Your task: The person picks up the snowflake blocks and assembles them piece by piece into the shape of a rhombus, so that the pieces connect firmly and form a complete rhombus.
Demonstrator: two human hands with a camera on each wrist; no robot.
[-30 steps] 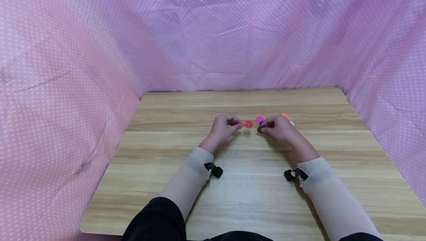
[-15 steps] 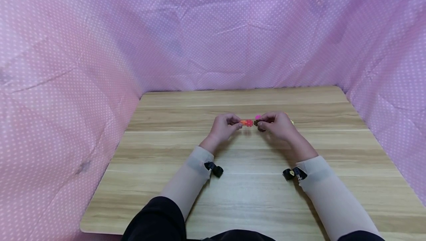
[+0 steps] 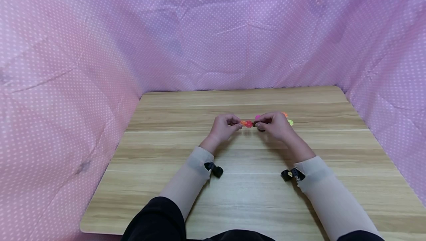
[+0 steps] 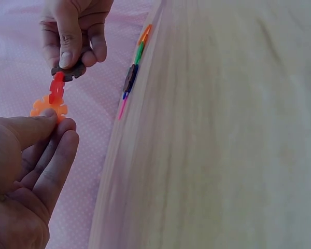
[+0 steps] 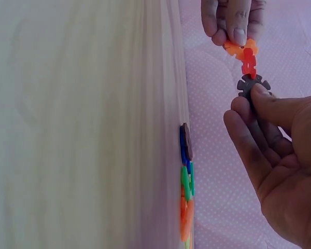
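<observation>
My left hand (image 3: 223,128) pinches an orange notched snowflake disc (image 4: 40,106) between thumb and fingers. A red snowflake disc (image 4: 56,89) is slotted into the orange one, turned across it. My right hand (image 3: 280,127) pinches a dark brown snowflake disc (image 5: 245,86) by its edge. The brown disc's rim meets the red disc's free end; how deep it sits in the slot I cannot tell. All three discs are held up above the wooden table, in one line between the two hands.
More snowflake discs lie on the wooden table (image 3: 246,196) behind the right hand: a pink one (image 3: 257,117), a yellow-green one (image 3: 291,122) and an orange one (image 3: 284,114). The wrist views also show green (image 4: 139,53), blue and brown discs there. Pink dotted cloth (image 3: 213,30) surrounds the table.
My right hand has moved slightly up and left, bringing the brown disc from apart to against the red disc. The left hand has stayed nearly still.
</observation>
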